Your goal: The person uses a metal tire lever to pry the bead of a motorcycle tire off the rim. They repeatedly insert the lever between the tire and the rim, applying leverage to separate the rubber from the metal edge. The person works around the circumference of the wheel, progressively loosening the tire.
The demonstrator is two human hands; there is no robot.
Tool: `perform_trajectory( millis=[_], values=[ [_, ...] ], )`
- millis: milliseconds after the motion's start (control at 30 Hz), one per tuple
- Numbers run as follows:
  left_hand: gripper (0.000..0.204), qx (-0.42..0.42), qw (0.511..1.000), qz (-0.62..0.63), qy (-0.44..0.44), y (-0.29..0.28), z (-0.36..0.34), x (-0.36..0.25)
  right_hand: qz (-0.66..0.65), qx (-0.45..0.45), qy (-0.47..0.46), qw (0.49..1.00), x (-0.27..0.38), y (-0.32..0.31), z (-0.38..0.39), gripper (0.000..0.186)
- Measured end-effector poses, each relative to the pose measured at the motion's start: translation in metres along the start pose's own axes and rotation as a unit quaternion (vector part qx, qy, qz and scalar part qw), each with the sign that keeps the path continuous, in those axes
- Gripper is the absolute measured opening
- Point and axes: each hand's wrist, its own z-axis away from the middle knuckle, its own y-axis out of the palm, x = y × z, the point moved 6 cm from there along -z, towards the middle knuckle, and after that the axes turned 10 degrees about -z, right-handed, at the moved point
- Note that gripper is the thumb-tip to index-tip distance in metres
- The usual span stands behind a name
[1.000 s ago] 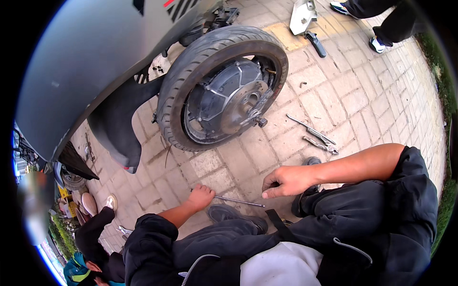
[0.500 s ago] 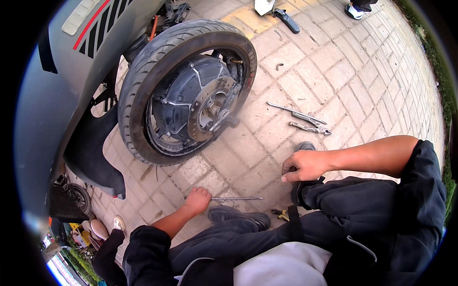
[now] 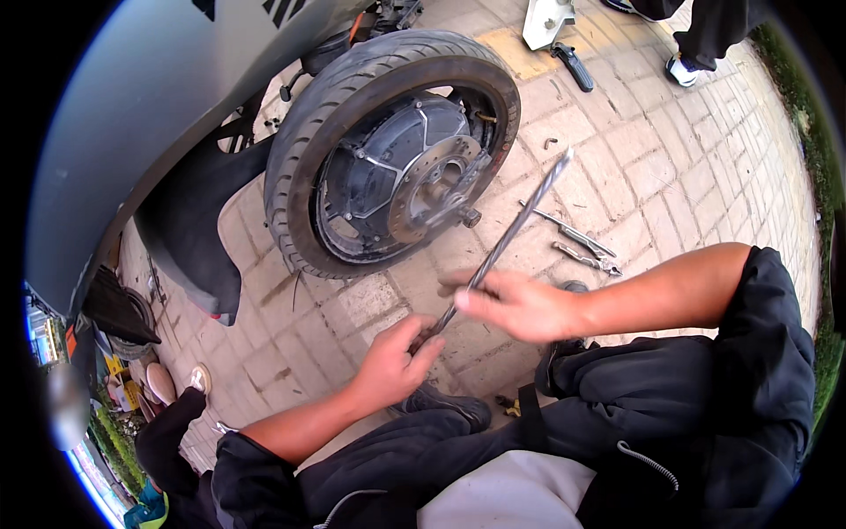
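A long, thin metal rod [image 3: 518,222] with a spiral twist slants up and away over the paving. My left hand [image 3: 395,360] is closed around its lower end. Just above that grip, my right hand [image 3: 520,304] is at the rod, its thumb against it and its slightly blurred fingers reaching behind. Beyond my hands, a motorcycle wheel [image 3: 291,189] with a black tyre, hub and brake disc [image 3: 421,201] stands on the ground. An axle end [image 3: 470,217] sticks out of its side.
Locking pliers [image 3: 586,257] and a slim long tool [image 3: 568,227] lie right of the wheel. A grey vehicle body panel [image 3: 150,97] overhangs the left. Farther off are a black part [image 3: 573,69], a white part [image 3: 547,22] and another person's shoe [image 3: 680,70]. A yellow-handled tool [image 3: 508,406] lies between my feet.
My left hand has lifted the rod off the ground and tilted it upward. My right hand has come left from beside my knee to the rod. The view has shifted, and a person's legs show more.
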Motion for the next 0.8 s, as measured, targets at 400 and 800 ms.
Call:
perform_trajectory(
  millis=[400, 800],
  values=[
    [0.076, -0.403, 0.857, -0.29, 0.137, -0.171, -0.025, -0.047, -0.281, -0.163, 0.083, 0.942, -0.012, -0.007, 0.004, 0.034],
    [0.085, -0.323, 0.932, -0.114, 0.119, -0.187, -0.07, -0.042, -0.505, -0.177, -0.061, 0.842, 0.0, 0.037, -0.07, 0.036]
  ],
)
